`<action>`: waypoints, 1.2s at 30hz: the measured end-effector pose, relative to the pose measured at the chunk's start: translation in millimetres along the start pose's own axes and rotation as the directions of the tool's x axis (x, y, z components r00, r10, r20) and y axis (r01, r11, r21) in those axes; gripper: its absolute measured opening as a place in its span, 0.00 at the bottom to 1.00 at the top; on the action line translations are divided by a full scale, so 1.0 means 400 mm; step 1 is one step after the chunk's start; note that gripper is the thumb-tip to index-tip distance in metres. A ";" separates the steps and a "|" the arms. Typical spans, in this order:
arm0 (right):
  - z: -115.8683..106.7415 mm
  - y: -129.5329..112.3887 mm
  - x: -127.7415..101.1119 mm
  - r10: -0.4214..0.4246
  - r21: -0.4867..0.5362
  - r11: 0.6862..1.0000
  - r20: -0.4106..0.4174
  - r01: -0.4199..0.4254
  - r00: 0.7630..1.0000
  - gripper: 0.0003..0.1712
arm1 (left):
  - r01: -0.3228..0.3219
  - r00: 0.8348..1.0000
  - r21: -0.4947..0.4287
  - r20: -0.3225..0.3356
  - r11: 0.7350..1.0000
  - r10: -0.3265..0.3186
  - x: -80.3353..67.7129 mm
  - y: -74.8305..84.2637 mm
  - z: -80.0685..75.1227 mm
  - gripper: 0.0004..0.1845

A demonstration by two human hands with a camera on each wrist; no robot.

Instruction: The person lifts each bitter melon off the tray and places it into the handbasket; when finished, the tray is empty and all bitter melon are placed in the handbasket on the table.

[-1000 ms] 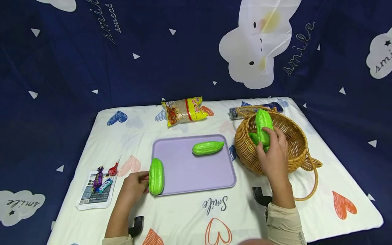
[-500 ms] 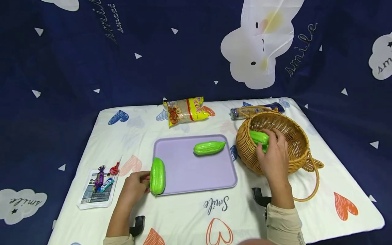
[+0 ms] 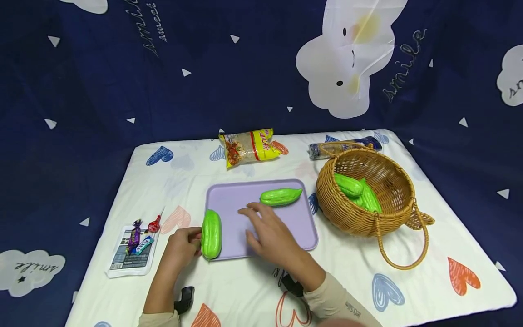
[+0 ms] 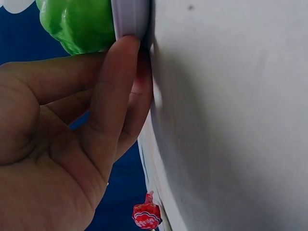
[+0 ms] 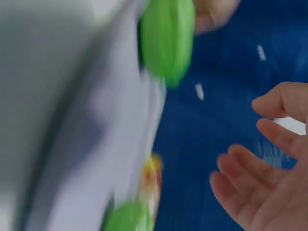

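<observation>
A green gourd lies across the left rim of the purple tray. My left hand holds this gourd from the left. In the left wrist view the fingers lie against the gourd and the thumb tip meets the tray rim. My right hand hovers over the middle of the tray, fingers spread and holding nothing. A second gourd rests at the tray's far side. The right wrist view is blurred, showing loose fingers beside a gourd.
A wicker basket at the right holds two green gourds. A yellow snack bag and a dark packet lie at the back. A packet with wrapped sweets sits at the left, and a red sweet lies near it.
My right hand lowered a gourd into the basket, let it go, and swung left over the tray. The left hand and its gourd stayed put.
</observation>
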State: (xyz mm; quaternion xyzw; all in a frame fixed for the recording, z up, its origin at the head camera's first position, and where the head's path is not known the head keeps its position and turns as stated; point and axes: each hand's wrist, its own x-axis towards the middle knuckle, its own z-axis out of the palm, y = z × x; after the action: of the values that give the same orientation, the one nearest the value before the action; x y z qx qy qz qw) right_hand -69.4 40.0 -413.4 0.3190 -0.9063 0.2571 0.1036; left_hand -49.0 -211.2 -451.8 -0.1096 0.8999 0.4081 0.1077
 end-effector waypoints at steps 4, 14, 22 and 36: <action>0.069 -0.067 0.022 -0.100 -0.067 0.991 0.177 0.113 0.979 0.31 | -0.010 1.000 0.013 -0.009 1.000 0.011 0.001 0.002 0.004 0.19; 0.142 -0.101 0.036 -0.131 -0.107 0.978 0.340 0.177 0.931 0.31 | -0.015 1.000 0.012 -0.022 1.000 0.015 0.002 0.005 0.019 0.20; 0.147 -0.092 0.037 -0.033 -0.063 0.997 0.306 0.055 0.951 0.19 | -0.010 1.000 0.000 -0.025 1.000 0.010 0.002 0.008 0.019 0.18; 0.036 -0.024 0.032 0.056 0.004 0.998 0.079 -0.057 0.995 0.16 | 0.027 0.999 -0.032 -0.021 0.999 -0.028 -0.005 0.002 0.004 0.17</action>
State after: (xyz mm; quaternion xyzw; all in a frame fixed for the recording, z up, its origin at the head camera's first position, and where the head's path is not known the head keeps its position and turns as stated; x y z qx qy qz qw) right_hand -73.6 19.1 -417.3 0.3034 -0.9176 0.2497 0.0593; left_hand -47.0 -209.2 -451.7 -0.1280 0.8928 0.4197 0.1020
